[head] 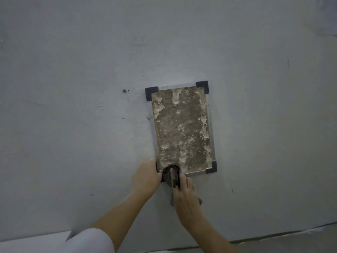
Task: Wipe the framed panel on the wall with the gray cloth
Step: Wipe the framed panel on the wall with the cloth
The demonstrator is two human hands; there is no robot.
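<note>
Right hand point(184, 193): clenched around the bunched gray cloth point(171, 175), pressing the wad against the bottom edge of the panel.
Gray cloth: a dark rounded bunch sticks out just above the right hand's fingers and touches the panel's lower left area; a loose tail hangs out below the same hand, against the wall.
Left hand point(146, 175): just to the left of the cloth-holding hand, curled over the panel's lower left corner so that corner is hidden; it seems to grip the frame edge, and its fingers touch the cloth.
Framed panel point(181, 130): rises straight up from the grip, slightly tilted, its face mottled brown with pale crusty patches.
Corner caps point(202, 86): dark pieces at the two top corners and the lower right one, just right of the grip.
Wall point(73, 70): plain gray, scuffed, with a small dark mark point(124, 90) up and left of the hands.
Sleeve point(91, 241): white, on the left arm, well below the grip.
</note>
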